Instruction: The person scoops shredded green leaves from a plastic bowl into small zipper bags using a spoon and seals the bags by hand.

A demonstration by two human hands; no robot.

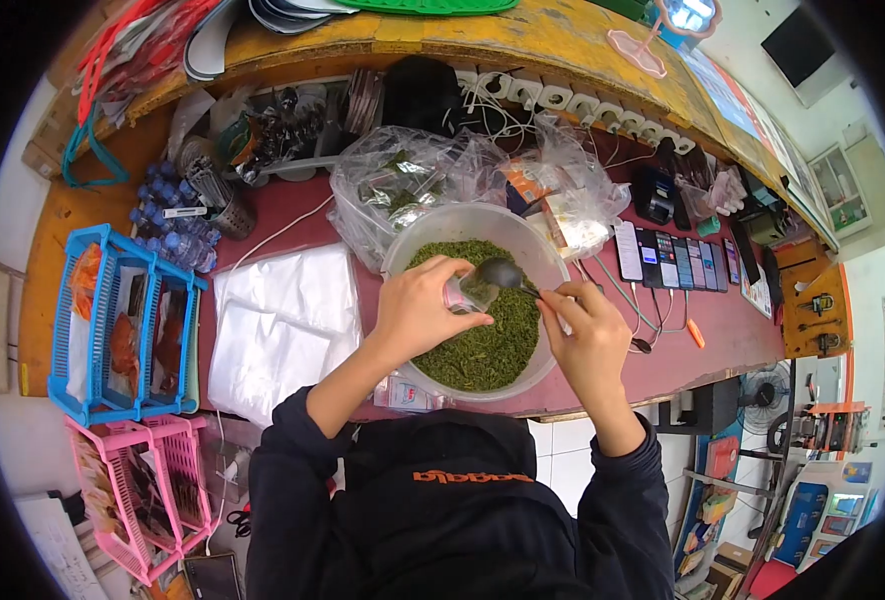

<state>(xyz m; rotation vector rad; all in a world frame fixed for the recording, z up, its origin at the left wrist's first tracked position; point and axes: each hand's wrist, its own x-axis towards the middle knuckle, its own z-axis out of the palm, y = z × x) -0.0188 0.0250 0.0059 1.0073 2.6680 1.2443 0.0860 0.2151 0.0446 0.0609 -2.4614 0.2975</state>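
Observation:
A round translucent tub (431,224) stands in front of me, holding chopped green leaves (483,355). Above the leaves, my left hand (418,306) has its thumb and fingers closed around a small clear plastic bag (476,293). My right hand (588,335) grips the thin handle of a dark spoon (501,272). The spoon's bowl is over the tub, right at the mouth of the bag. Whether the spoon carries any leaves is hard to see.
Flat clear plastic bags (288,310) lie left of the tub. Behind it is a large plastic bag (388,190) with green leaves inside. Blue baskets (128,325) stand at the left. Several phones (668,260) with cables lie right, below a row of sockets (583,107).

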